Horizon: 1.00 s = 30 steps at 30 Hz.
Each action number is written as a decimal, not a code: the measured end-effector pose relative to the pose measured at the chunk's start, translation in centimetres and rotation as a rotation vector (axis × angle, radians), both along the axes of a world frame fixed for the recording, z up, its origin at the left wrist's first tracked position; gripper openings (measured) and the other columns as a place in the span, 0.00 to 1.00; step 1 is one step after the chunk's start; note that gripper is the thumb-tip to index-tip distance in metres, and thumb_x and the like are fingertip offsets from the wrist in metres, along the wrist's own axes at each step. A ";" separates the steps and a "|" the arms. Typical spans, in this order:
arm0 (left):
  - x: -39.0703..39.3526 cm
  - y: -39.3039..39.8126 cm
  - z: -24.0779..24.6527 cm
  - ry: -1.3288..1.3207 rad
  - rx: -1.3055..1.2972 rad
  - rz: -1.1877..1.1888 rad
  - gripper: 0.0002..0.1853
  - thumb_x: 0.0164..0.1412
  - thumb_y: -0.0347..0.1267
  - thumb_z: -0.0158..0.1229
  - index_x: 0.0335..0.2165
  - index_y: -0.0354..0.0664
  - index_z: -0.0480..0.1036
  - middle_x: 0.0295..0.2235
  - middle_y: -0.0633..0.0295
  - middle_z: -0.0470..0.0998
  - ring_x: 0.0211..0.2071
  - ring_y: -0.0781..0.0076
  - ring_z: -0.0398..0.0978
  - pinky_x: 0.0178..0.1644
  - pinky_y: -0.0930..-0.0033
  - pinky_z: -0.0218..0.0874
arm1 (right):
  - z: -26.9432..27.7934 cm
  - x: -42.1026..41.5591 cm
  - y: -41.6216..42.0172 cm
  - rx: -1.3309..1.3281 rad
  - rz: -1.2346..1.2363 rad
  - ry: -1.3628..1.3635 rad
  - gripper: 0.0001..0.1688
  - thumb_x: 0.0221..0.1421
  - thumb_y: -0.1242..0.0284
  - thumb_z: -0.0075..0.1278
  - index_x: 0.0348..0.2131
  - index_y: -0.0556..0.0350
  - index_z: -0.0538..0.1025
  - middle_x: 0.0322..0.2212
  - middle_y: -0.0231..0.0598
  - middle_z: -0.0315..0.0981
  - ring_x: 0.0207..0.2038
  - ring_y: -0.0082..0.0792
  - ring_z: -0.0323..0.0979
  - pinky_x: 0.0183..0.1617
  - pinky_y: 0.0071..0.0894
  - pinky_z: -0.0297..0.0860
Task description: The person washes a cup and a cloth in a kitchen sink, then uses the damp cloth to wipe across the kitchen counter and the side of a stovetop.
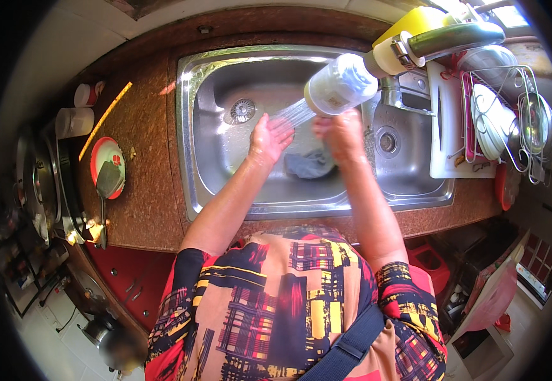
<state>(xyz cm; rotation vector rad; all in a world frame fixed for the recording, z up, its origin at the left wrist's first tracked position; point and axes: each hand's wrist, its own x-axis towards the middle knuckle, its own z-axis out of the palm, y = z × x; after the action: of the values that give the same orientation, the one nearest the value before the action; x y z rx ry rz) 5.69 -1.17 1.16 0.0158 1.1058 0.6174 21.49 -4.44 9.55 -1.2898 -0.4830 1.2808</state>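
Observation:
My left hand (270, 139) is open, palm up, over the large basin of a stainless steel sink (223, 157). Water sprays onto its fingers from a translucent filter head (337, 88) on the tap. Just below that head is my right hand (345, 135), blurred, with its fingers curled. A wet grey-blue cloth (308, 164) lies low in the basin, its right end close beneath my right hand. Blur hides whether the fingers grip it. The basin's drain strainer (243, 111) shows beyond my left hand.
A smaller basin (402, 157) adjoins at right, beside a white cutting board (440, 128) and a wire dish rack (471, 119) with plates. On the left counter, a spatula (109, 178) rests across a red-rimmed dish (117, 155). A translucent jar (75, 123) stands behind it.

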 end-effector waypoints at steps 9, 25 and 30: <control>-2.3 0.5 -4.4 -0.866 0.246 -0.061 0.23 0.64 0.47 0.36 0.30 0.40 0.70 0.30 0.55 0.76 0.28 0.69 0.74 0.30 0.67 0.69 | -7.1 -5.6 2.8 0.117 0.441 1.309 0.22 0.59 0.57 0.45 0.22 0.55 0.69 0.14 0.36 0.62 0.12 0.31 0.57 0.13 0.24 0.54; -3.8 -1.7 -1.2 0.385 0.132 -0.087 0.32 0.60 0.49 0.46 0.56 0.40 0.59 0.59 0.46 0.56 0.60 0.49 0.50 0.61 0.42 0.38 | -4.4 -3.5 -1.8 -0.170 0.617 -1.405 0.23 0.45 0.70 0.55 0.42 0.62 0.72 0.43 0.53 0.68 0.50 0.54 0.62 0.51 0.48 0.63; -4.6 -2.3 -1.0 0.439 0.156 -0.056 0.32 0.58 0.49 0.49 0.56 0.44 0.60 0.60 0.46 0.53 0.62 0.50 0.47 0.61 0.40 0.36 | -6.4 -1.6 -1.9 -0.090 0.440 -1.059 0.25 0.45 0.69 0.55 0.44 0.63 0.71 0.44 0.55 0.68 0.49 0.54 0.64 0.52 0.46 0.62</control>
<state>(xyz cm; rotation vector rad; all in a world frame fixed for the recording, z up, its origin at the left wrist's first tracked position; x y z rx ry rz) 1.04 -3.51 0.15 0.3290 1.4718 0.6658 19.90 -6.33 3.19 -1.9634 -1.5254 0.8585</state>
